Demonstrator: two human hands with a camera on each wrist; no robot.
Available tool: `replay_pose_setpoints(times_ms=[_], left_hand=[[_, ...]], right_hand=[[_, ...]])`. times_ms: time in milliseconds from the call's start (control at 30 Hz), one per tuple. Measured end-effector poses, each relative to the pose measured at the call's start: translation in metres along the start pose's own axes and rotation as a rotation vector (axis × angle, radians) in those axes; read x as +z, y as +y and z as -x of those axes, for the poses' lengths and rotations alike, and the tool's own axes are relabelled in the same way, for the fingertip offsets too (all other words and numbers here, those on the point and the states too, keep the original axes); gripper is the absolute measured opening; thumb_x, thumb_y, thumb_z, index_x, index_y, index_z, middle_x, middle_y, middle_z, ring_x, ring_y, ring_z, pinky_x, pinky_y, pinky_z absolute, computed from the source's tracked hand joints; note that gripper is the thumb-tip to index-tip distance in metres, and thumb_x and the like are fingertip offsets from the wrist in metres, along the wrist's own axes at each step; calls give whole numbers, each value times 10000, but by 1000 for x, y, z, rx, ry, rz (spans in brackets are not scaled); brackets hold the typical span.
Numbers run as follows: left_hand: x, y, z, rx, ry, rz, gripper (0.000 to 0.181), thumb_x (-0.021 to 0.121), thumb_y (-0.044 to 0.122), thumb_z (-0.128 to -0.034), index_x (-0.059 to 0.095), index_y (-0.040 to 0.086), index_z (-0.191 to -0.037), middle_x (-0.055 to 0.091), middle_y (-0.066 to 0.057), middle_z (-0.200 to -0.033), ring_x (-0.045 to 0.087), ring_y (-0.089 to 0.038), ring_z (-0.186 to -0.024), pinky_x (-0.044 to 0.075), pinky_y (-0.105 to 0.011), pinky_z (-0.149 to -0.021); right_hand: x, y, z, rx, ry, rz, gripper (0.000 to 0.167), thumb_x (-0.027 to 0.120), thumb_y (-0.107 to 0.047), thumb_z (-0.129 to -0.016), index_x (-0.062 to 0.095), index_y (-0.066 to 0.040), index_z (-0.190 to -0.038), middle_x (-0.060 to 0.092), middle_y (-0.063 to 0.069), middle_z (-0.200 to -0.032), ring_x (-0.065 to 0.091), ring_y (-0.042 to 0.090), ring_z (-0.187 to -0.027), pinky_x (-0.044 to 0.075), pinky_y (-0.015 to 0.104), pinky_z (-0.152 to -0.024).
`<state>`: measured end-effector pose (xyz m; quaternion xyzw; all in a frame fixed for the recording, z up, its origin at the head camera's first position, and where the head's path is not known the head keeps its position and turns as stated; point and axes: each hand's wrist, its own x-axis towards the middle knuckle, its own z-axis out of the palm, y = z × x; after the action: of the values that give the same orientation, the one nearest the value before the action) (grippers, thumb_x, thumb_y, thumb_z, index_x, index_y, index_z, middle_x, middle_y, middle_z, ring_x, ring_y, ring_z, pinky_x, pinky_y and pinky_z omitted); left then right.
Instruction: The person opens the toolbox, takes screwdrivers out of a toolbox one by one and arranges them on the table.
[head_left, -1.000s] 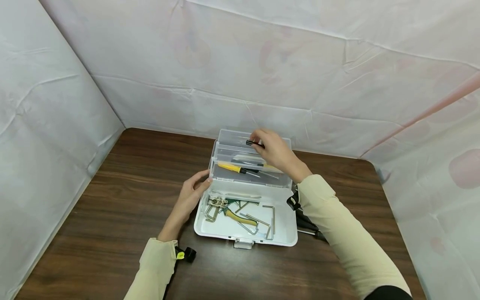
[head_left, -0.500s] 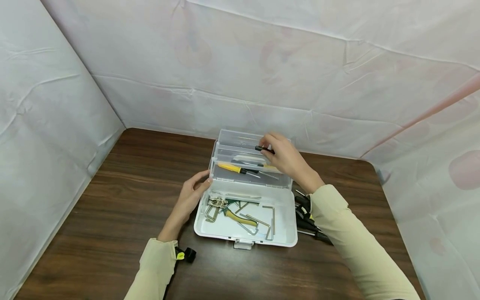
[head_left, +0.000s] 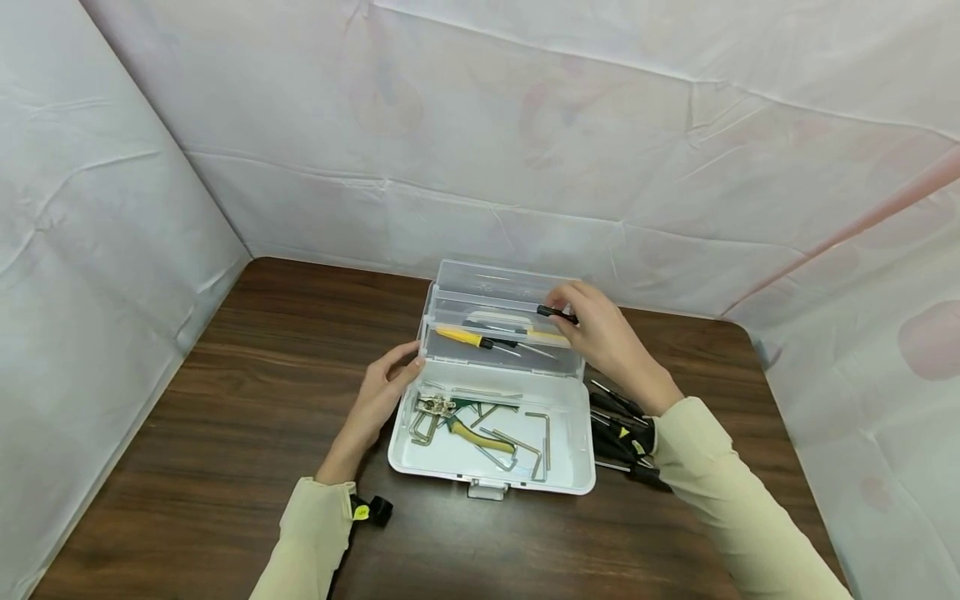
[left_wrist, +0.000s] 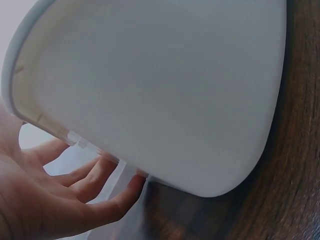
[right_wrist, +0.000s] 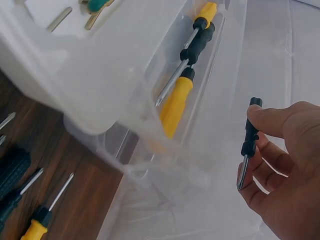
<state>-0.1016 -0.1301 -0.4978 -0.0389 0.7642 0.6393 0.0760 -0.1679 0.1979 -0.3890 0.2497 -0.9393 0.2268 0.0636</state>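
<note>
A small black screwdriver (right_wrist: 251, 125) is pinched between the thumb and fingers of my right hand (head_left: 603, 337), above the right end of the clear lid trays (head_left: 487, 304). My left hand (head_left: 375, 400) touches the left side of the white toolbox (head_left: 562, 467) near its hinge, fingers spread; the left wrist view shows its fingertips against the box edge (left_wrist: 200, 192). In the front lid tray lie a yellow screwdriver (head_left: 459, 335) and other drivers. Pliers with yellow-green handles (head_left: 487, 437) and several hex keys (head_left: 547, 442) lie in the box bottom.
Several black-handled screwdrivers (head_left: 615, 442) lie on the dark wooden table (head_left: 225, 467) against the box's right side. A yellow-handled one (right_wrist: 36, 227) shows there in the right wrist view. White cloth (head_left: 465, 125) hangs behind the table and along both sides.
My right hand has moved right and toward the front along the lid with the black screwdriver, uncovering more of the tools beside the box. My left hand has stayed in place.
</note>
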Motion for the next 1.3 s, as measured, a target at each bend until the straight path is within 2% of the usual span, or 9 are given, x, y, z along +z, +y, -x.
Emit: replay_pose_setpoints(times_ms=[167,433,633,800,1100,1300], left_hand=[[-1,0,0,-7,-2,4,497,612,347,-1064,550,158,-1520,640,-210,-1358,599,-141,-939,498,-277,-824],[-1,-1,1,-15,-3,1,506,615,362,-1061,547,166,-1522,605,-163,-1440,589,-134,-975,485,-290,-861],[-3,-2,2,-21,-1,-8,513,613,365,-1061,539,166,-1528,554,-132,-1516,567,-142,-1023,463,-305,-904],[-6,-2,3,-19,-8,-10,520,605,375,-1064,528,174,-1537,511,-114,-1567,563,-197,-1123,444,-326,-963],[-6,-2,4,-5,-6,-2,495,603,352,-1068,544,168,-1524,597,-145,-1457,588,-220,-1076,461,-315,-928],[-6,-2,3,-8,-10,-6,500,602,362,-1068,541,172,-1526,569,-131,-1499,591,-268,-1131,458,-324,-949]], right_hand=[[-5,7,16,22,21,7,176,740,-74,-969,682,-82,-1135,679,110,-1133,631,299,-1008,530,465,-854],[-14,24,47,114,50,14,176,726,-71,-979,678,-87,-1147,662,85,-1077,588,265,-985,495,459,-838],[-19,40,65,121,84,42,185,750,-63,-957,674,-83,-1125,661,80,-1038,573,255,-946,468,440,-800],[-19,50,75,135,81,65,180,754,-47,-950,677,-80,-1109,655,77,-989,563,249,-911,453,429,-775],[5,71,100,129,72,89,188,779,-33,-921,702,-81,-1086,682,81,-989,593,241,-886,489,429,-748],[26,87,117,189,51,75,168,765,-41,-934,723,-70,-1094,709,99,-1019,622,277,-904,514,472,-761]])
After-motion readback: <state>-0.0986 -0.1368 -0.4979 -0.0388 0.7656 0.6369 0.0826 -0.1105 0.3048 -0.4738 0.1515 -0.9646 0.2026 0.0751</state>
